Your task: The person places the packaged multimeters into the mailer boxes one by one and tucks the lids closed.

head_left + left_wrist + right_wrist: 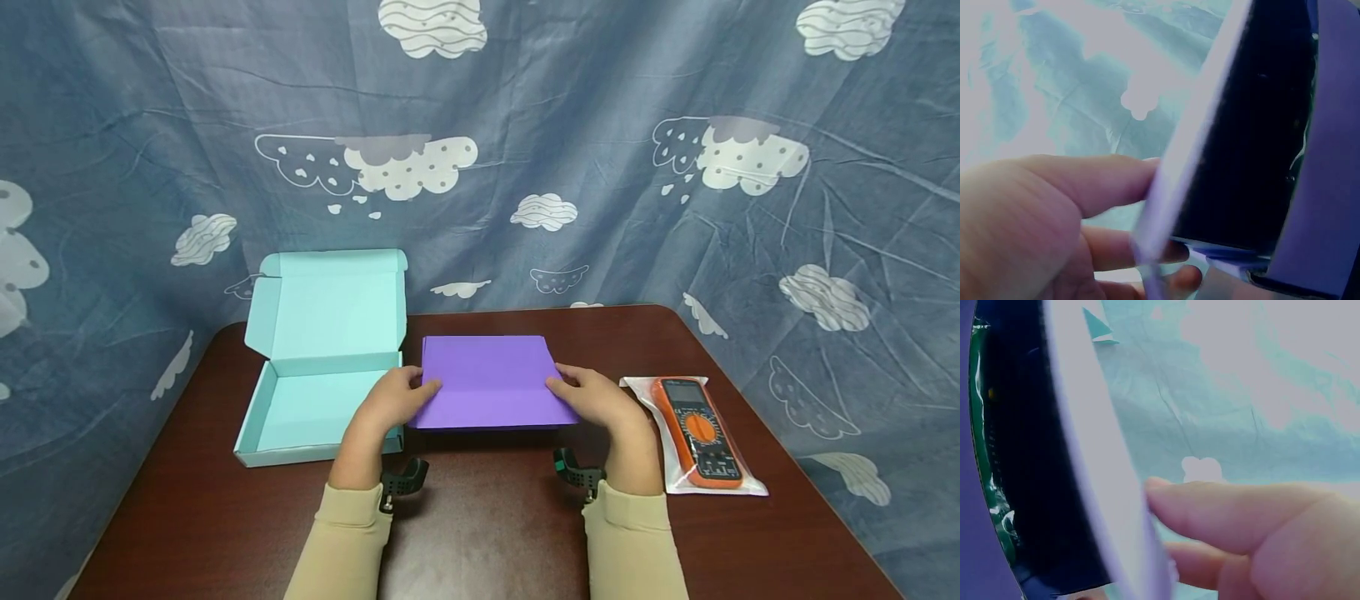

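Observation:
A flat purple box point(491, 379) is at the middle of the table in the head view. My left hand point(393, 400) grips its left side, thumb lying over the top panel. On the opposite side my right hand point(600, 400) holds it the same way. In the left wrist view the fingers point(1116, 181) pinch the edge of a purple panel. Behind that panel runs a dark gap, and a second purple panel point(1329, 162) lies beyond it. A shiny, green-edged strip point(982, 425) shows inside the gap; its kind is hidden.
A light teal box point(337, 312) with its lid raised stands to the left, close to my left hand. To the right, an orange multimeter point(693, 425) lies in a clear bag on the dark wooden table point(480, 517). A blue cloud-patterned curtain point(600, 100) hangs behind.

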Demonstrator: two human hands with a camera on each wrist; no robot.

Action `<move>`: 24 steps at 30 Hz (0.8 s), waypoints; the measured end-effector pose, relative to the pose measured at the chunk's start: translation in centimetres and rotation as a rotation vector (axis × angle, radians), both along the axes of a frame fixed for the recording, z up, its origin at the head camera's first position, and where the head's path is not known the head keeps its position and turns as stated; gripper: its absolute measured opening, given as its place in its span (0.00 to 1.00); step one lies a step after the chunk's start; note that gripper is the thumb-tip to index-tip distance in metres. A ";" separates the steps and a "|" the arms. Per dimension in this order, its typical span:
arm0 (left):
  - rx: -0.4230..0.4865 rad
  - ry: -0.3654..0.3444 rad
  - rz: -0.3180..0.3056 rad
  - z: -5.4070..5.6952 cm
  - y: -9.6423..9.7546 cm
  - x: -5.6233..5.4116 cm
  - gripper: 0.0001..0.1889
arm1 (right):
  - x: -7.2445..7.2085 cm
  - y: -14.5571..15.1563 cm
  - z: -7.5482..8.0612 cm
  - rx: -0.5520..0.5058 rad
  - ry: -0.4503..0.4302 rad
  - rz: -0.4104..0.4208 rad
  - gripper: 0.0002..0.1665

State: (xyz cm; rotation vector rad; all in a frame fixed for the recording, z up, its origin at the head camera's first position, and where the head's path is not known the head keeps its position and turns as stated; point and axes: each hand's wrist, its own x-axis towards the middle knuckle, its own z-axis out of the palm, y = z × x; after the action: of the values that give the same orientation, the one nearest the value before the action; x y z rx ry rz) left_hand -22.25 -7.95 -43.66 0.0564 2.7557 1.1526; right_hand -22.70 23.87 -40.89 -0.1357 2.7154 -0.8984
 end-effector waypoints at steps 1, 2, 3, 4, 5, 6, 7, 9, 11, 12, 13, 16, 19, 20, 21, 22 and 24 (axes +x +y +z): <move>-0.018 -0.003 -0.005 -0.1 0.0 0.0 0.31 | 0.1 0.0 0.0 0.005 -0.010 0.005 0.39; -0.036 -0.005 -0.009 -0.2 0.1 0.0 0.31 | 0.1 0.1 -0.1 0.009 -0.018 0.010 0.39; -0.054 -0.010 -0.012 -0.2 0.1 0.1 0.31 | 0.2 0.1 -0.1 0.014 -0.025 0.015 0.40; -0.075 -0.010 -0.017 -0.3 0.2 0.1 0.32 | 0.2 0.2 -0.2 0.020 -0.030 0.022 0.40; -0.096 -0.010 -0.022 -0.3 0.3 0.1 0.32 | 0.2 0.3 -0.3 0.025 -0.037 0.026 0.40; -0.116 -0.005 -0.028 -0.3 0.4 0.2 0.32 | 0.2 0.3 -0.4 0.033 -0.043 0.030 0.39; -0.135 0.001 -0.034 -0.2 0.5 0.2 0.31 | 0.2 0.4 -0.4 0.041 -0.048 0.033 0.39; -0.183 0.021 -0.045 -0.1 0.7 0.2 0.27 | 0.1 0.4 -0.6 0.049 -0.064 0.036 0.39; -0.223 0.035 -0.040 0.0 1.0 0.2 0.23 | 0.0 0.4 -0.7 0.044 -0.088 0.031 0.39; -0.236 0.038 -0.026 0.0 1.1 0.2 0.22 | 0.0 0.4 -0.8 0.036 -0.104 0.022 0.40; -0.245 0.037 -0.007 0.0 1.2 0.3 0.22 | -0.1 0.3 -0.9 0.028 -0.118 0.013 0.41; -0.247 0.034 0.063 -0.1 1.6 0.3 0.26 | -0.2 0.2 -1.3 0.019 -0.152 -0.022 0.43; -0.248 0.030 0.121 -0.3 2.1 0.2 0.31 | -0.2 -0.1 -1.6 0.040 -0.172 -0.047 0.43; -0.253 0.029 0.133 -0.4 2.3 0.2 0.31 | -0.3 -0.2 -1.7 0.051 -0.176 -0.052 0.43; -0.257 0.028 0.144 -0.4 2.5 0.2 0.31 | -0.3 -0.2 -1.8 0.063 -0.178 -0.054 0.42; -0.263 0.029 0.155 -0.5 2.6 0.1 0.31 | -0.4 -0.3 -1.8 0.072 -0.179 -0.056 0.42; -0.270 0.040 0.171 -0.6 2.8 0.0 0.32 | -0.4 -0.4 -1.9 0.092 -0.169 -0.062 0.40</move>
State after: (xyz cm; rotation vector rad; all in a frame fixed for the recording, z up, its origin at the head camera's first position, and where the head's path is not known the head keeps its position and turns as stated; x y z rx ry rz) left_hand -22.20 -5.11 -44.30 -0.1936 2.9724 0.8093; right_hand -23.12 23.52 -42.74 0.0408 2.6097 -0.7633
